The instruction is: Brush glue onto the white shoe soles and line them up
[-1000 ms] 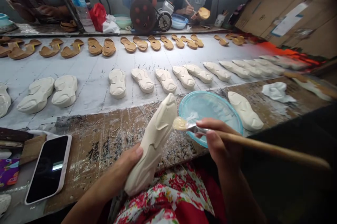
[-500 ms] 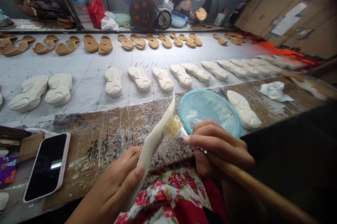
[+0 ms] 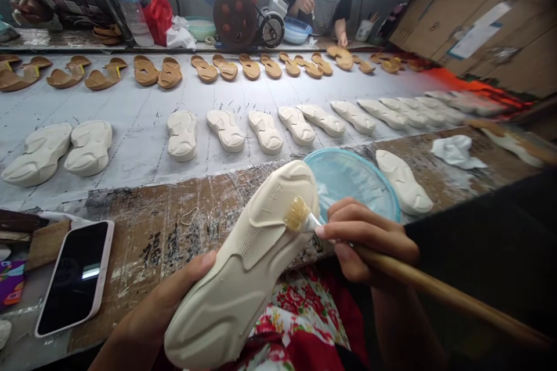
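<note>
A cream-white shoe sole (image 3: 243,278) is gripped along its left edge by my left hand (image 3: 174,290), thumb on top and the other fingers hidden beneath. Its contoured face tilts toward me, with small cross marks near the toe end. My right hand (image 3: 369,237) is closed round a brush (image 3: 404,272) with a long wooden handle. The pale bristles touch the sole's face near its upper end. Behind the sole, partly covered by it, stands a light-blue bowl (image 3: 357,170) with whitish residue inside. Another white sole (image 3: 402,182) lies right of the bowl.
Several white soles (image 3: 265,132) line the white belt (image 3: 143,107), with tan sandal uppers (image 3: 250,67) in a row behind. A phone (image 3: 76,278) lies at left on the cardboard-covered bench (image 3: 130,243). Crumpled tissue (image 3: 456,150) sits at right. Two people work across the belt.
My left hand has turned the sole from edge-on to face-up toward me. The brush moved slightly right with my right hand. Across the belt, a person's hand put a tan piece down on it.
</note>
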Demonstrator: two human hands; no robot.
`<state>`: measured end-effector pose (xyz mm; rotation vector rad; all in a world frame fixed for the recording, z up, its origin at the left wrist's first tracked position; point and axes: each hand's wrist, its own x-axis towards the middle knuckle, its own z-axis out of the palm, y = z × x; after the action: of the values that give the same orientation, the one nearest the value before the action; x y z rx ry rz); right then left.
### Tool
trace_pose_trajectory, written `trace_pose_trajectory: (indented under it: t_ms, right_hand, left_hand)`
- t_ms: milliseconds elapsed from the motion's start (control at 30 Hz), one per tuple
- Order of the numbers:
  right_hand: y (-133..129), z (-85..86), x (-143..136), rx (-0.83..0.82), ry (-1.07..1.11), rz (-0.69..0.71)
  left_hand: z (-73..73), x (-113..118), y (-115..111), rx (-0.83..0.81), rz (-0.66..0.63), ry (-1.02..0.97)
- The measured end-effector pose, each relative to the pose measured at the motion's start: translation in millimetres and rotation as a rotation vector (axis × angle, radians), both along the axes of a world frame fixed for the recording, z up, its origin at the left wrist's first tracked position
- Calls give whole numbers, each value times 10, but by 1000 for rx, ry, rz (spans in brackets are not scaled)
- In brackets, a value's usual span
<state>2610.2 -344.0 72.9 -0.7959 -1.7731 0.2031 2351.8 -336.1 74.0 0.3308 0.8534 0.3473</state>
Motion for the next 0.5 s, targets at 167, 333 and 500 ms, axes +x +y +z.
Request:
trace_pose_trajectory:
  t_ms: [167,333,500]
  right_hand:
    - [-45,-127,-158,-36,58,42]
    - [-187,-268,-450,-91,128,232]
    - [-259,-206,-504,-178,212,372]
  left_hand:
    - [-53,119,-28,-111,82,-90]
    - [-118,274,-33,87,194,0]
    - [-89,322,-19,50,189,60]
